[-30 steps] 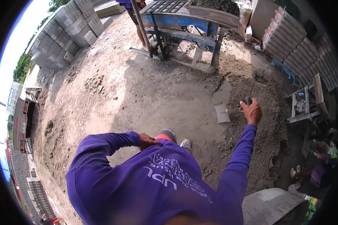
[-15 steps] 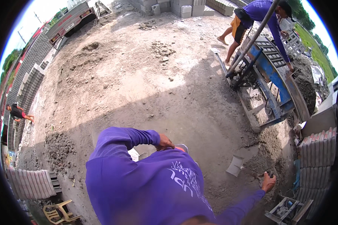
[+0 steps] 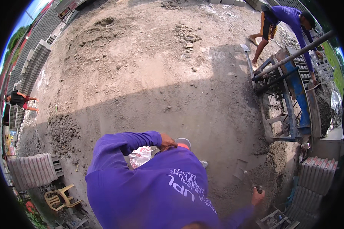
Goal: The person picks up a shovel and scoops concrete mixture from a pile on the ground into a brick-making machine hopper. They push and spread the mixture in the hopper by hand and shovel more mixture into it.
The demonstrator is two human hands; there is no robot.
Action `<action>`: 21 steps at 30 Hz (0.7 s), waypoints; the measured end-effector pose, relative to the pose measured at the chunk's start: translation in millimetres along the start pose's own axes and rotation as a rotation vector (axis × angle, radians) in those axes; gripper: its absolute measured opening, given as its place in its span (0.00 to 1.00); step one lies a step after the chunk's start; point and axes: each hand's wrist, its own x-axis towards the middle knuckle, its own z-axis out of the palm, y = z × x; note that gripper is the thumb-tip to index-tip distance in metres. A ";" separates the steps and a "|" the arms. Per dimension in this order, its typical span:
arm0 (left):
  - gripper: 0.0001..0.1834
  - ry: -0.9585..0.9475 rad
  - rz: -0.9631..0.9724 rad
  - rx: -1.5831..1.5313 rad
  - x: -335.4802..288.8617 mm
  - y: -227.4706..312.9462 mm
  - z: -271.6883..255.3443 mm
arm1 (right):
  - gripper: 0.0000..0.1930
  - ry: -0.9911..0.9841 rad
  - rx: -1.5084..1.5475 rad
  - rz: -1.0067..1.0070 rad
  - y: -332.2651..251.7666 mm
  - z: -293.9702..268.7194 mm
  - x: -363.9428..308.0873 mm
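Note:
My right hand point(image 3: 258, 196), low on the right, is closed around the dark grip of a shovel point(image 3: 240, 168). The shovel's flat grey blade rests on the ground beside a heap of wet grey mix point(image 3: 273, 168). My left arm is bent in front of my purple shirt point(image 3: 149, 183). My left hand point(image 3: 167, 142) is closed at the shirt's front edge and seems to grip the cloth; its fingertips are partly hidden. Beyond the shirt show a white-and-red sack point(image 3: 140, 156) and a grey rounded thing with a pink band point(image 3: 184, 142).
A blue metal machine frame point(image 3: 304, 110) with a long pipe stands at right; a co-worker point(image 3: 290, 17) bends over it. Stacked sacks stand right point(image 3: 319, 173) and left point(image 3: 32, 171), near a beige plastic chair point(image 3: 60, 197). Gravel point(image 3: 63, 133) lies left. Another person point(image 3: 19, 100) is far left.
The view has tilted down and shifted. My right hand has moved left and nearer me with the shovel grip; the blade has turned and looks darker. My left hand stays at the shirt.

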 end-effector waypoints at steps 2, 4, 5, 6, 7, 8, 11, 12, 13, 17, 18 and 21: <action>0.28 -0.050 0.004 -0.003 -5.2 -1.3 -13.0 | 0.22 -0.002 -0.023 0.006 -2.4 11.7 -19.0; 0.28 -0.010 0.050 -0.007 -9.8 8.0 -32.1 | 0.22 -0.013 -0.014 0.023 2.9 15.3 -45.7; 0.28 -0.060 0.071 -0.004 -11.1 5.5 -28.6 | 0.21 -0.023 -0.015 0.035 -5.0 13.3 -56.0; 0.28 -0.044 0.057 -0.016 -8.4 0.1 -28.5 | 0.21 -0.054 -0.014 0.064 -11.9 9.1 -70.0; 0.28 -0.035 0.050 -0.022 -4.5 -4.3 -30.3 | 0.20 -0.081 -0.011 0.105 -17.9 5.3 -82.2; 0.28 -0.064 0.030 -0.037 -3.3 -0.2 -37.9 | 0.20 -0.103 -0.039 0.093 -17.0 6.1 -89.8; 0.26 -0.047 0.092 -0.009 -1.2 -2.1 -43.6 | 0.21 -0.115 -0.015 0.081 -20.7 7.3 -105.3; 0.26 -0.132 0.142 0.024 6.8 4.3 -49.6 | 0.22 -0.109 0.025 0.046 -14.7 9.3 -108.5; 0.25 -0.159 0.094 0.042 15.3 13.5 -59.2 | 0.22 -0.133 -0.035 0.079 -10.8 9.0 -112.0; 0.25 -0.264 0.126 0.172 53.0 18.4 -76.7 | 0.21 -0.181 -0.005 0.111 -2.2 -4.7 -111.2; 0.25 -0.316 0.159 0.212 59.7 9.3 -74.1 | 0.21 -0.156 0.022 0.090 -1.7 -8.2 -107.1; 0.25 -0.350 0.182 0.231 88.5 -0.6 -75.6 | 0.20 -0.113 0.117 0.113 7.4 -6.9 -90.7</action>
